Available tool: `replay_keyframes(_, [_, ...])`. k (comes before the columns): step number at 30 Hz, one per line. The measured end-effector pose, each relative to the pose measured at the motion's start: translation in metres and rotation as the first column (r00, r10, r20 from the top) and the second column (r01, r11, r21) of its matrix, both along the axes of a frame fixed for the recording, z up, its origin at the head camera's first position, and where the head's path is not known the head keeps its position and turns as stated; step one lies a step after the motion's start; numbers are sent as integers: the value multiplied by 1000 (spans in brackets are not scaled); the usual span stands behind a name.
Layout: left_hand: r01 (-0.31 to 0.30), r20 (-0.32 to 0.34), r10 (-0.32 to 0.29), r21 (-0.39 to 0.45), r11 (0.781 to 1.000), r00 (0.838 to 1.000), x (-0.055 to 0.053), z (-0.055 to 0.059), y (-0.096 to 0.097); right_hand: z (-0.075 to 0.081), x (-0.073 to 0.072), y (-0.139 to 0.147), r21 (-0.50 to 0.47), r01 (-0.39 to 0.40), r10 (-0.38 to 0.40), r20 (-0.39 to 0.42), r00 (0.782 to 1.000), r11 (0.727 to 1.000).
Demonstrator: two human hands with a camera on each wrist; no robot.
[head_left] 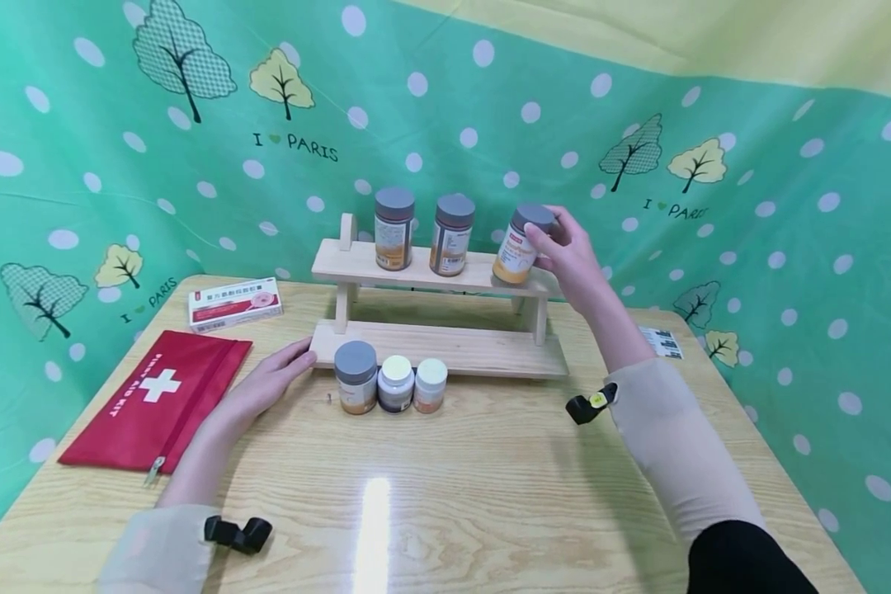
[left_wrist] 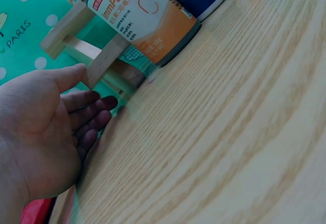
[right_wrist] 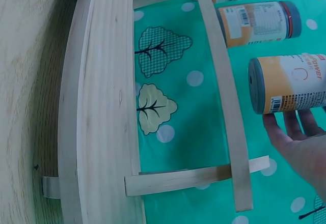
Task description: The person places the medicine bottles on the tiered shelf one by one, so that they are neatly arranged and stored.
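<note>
My right hand grips a pill bottle with a grey cap and an orange-and-white label, tilted over the right end of the wooden two-tier rack. In the right wrist view, the base of this bottle shows apart from the upper shelf, fingers along its side. My left hand is at the lower shelf's left end; in the left wrist view its thumb touches the wood and the other fingers bend loosely. Two similar bottles, one on the left and one mid-shelf, stand upright on the upper tier.
Before the lower shelf stand a grey-capped bottle and two small white-capped bottles. A red first aid kit pouch and a medicine box lie on the left. A printed card lies at right; a green curtain hangs behind.
</note>
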State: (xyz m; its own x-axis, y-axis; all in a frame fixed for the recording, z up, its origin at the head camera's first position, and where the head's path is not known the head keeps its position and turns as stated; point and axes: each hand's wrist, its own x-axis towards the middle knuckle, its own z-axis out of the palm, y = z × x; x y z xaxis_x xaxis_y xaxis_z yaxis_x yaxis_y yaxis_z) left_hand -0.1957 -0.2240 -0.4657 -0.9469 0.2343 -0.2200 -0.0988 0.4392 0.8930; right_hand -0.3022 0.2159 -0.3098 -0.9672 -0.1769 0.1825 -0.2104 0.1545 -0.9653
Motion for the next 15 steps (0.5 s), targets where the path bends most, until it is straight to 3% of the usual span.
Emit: replay_keyframes(15, [-13,-10,13,-5,1000,1000,0,2,2,-15,-16,-11,42,29,-29,-16,999,999])
